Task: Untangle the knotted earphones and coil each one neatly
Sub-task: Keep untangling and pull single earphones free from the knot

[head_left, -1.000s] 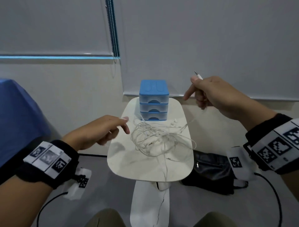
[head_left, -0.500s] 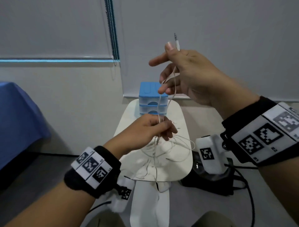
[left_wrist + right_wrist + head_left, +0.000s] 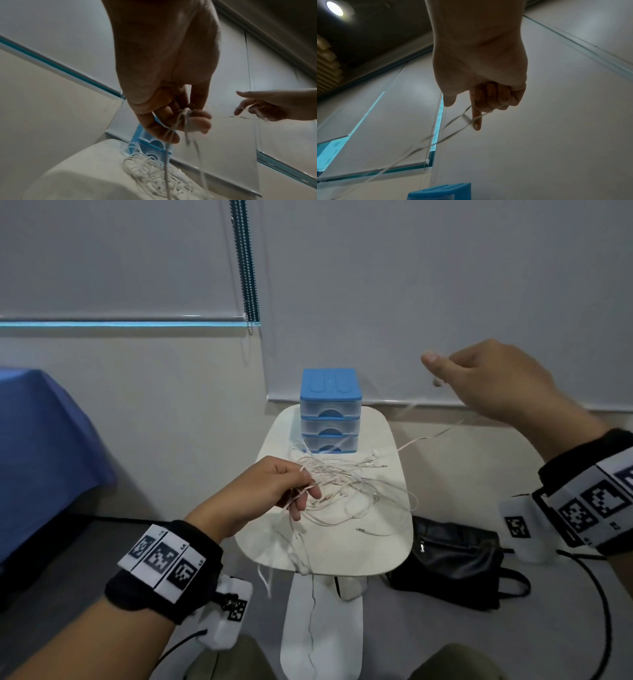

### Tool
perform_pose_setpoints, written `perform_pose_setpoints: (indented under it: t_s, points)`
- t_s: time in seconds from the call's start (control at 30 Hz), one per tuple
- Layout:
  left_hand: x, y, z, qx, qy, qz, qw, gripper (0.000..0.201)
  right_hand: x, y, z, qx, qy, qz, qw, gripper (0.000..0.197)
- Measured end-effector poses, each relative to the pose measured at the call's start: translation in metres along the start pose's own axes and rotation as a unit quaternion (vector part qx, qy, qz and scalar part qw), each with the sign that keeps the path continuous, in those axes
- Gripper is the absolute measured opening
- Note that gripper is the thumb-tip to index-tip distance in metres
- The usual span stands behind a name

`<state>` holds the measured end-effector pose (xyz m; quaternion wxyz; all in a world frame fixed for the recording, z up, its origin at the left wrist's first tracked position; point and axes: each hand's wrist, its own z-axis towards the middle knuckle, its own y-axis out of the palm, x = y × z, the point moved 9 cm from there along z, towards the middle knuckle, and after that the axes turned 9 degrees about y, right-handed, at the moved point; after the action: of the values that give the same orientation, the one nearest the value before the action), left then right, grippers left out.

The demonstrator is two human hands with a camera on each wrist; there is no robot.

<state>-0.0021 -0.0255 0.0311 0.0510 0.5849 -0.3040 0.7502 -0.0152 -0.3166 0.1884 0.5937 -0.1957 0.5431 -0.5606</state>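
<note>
A tangle of thin white earphone cables [image 3: 346,487] lies on the small white table [image 3: 329,553]. My left hand [image 3: 274,491] hovers over the tangle's left edge and pinches a bunch of cords [image 3: 184,115] between thumb and curled fingers; strands hang from it to the pile [image 3: 154,174]. My right hand [image 3: 479,378] is raised to the right of the table, fingers curled round one cable [image 3: 477,117] with the forefinger stretched out. That cable [image 3: 431,436] runs taut from the hand down to the tangle.
A blue three-drawer mini cabinet [image 3: 330,412] stands at the table's far end, touching the tangle. A black bag [image 3: 452,563] lies on the floor to the right. A blue cloth-covered surface [image 3: 41,446] is at left. Blinds and a bead chain [image 3: 248,261] hang behind.
My right hand swung from high above the table out to the right and lower, drawing one cable out. My left hand dropped toward the tangle, still gripping cords.
</note>
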Motion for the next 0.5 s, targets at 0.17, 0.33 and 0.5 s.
perform_pose_setpoints:
  t_s: [0.17,0.33,0.5]
  points:
    - [-0.019,-0.017,-0.004,0.034,-0.039,0.004,0.999,0.032,0.034,-0.006,0.009,-0.012,0.037,0.204,0.978,0.049]
    - [-0.01,-0.007,-0.006,0.041,-0.032,-0.038,0.998,0.031,0.052,0.02,0.003,-0.048,0.05,0.27,0.96,0.028]
    - [0.014,0.011,-0.008,0.027,-0.004,-0.084,0.996,0.029,0.038,0.097,-0.042,-0.228,0.022,0.219,0.948,0.016]
